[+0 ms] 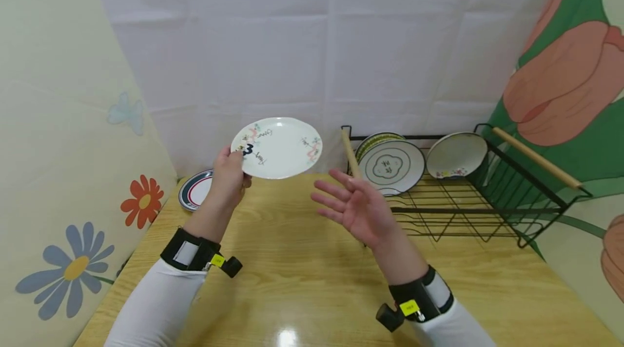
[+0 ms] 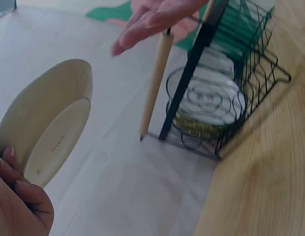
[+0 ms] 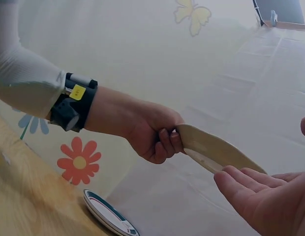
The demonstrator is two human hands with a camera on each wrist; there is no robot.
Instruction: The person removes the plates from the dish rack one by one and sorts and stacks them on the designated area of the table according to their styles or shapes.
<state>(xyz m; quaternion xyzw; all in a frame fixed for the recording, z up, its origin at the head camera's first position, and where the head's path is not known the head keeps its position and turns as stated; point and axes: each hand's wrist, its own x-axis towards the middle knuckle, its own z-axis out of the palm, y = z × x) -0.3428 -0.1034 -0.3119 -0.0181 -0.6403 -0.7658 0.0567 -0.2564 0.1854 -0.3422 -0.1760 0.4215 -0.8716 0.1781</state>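
Observation:
My left hand point(image 1: 229, 176) grips the left rim of a white oval plate point(image 1: 283, 149) with pink flowers and dark lettering, thumb on top and fingers curled beneath. The plate is held up above the table, and its plain underside point(image 2: 59, 132) faces the left wrist camera. To the right of the plate my right hand point(image 1: 358, 206) is held palm up with fingers spread and nothing in it. In the head view a small gap separates its fingertips from the plate. Behind that hand stands a black wire dish rack point(image 1: 458, 210) with wooden handles.
In the rack lean a white plate with a dark rim point(image 1: 392, 167), a green-patterned plate point(image 1: 372, 141) behind it and a white flowered bowl point(image 1: 457, 155). A blue-rimmed plate point(image 1: 187, 194) lies at the table's far left. A white cloth point(image 1: 253, 38) hangs behind the wooden table point(image 1: 292, 260).

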